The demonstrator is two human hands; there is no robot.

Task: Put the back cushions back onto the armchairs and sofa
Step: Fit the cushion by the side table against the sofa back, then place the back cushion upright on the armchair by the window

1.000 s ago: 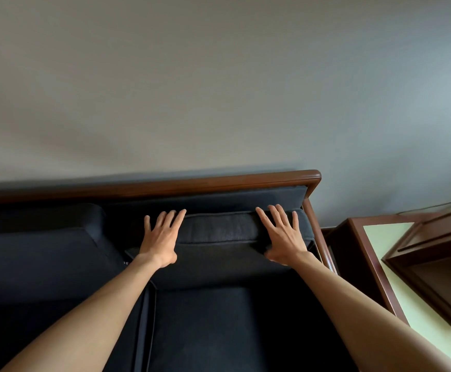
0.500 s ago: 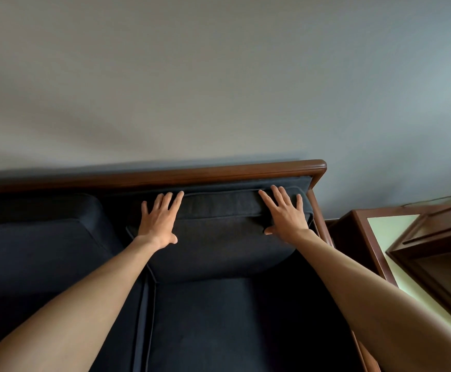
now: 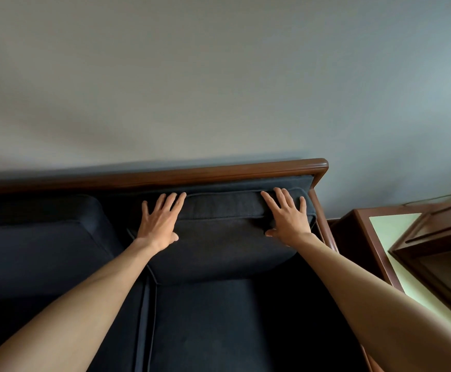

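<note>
A dark navy back cushion (image 3: pixel 221 237) stands upright at the right end of the sofa, leaning against the backrest under the brown wooden top rail (image 3: pixel 219 171). My left hand (image 3: pixel 160 224) lies flat on the cushion's upper left corner, fingers spread. My right hand (image 3: pixel 288 221) lies flat on its upper right corner, fingers spread too. Neither hand grips anything. A second navy back cushion (image 3: pixel 39 242) stands in place to the left. The navy seat cushion (image 3: pixel 232 326) lies below, between my forearms.
A brown wooden side table (image 3: pixel 364 237) with a pale green top stands right of the sofa's wooden arm (image 3: pixel 323 224). A dark wooden tray-like piece (image 3: pixel 439 259) rests on it. A plain grey wall rises behind the sofa.
Both hands have pushed the right cushion up and back, from lying low on the seat to standing against the backrest just under the rail.
</note>
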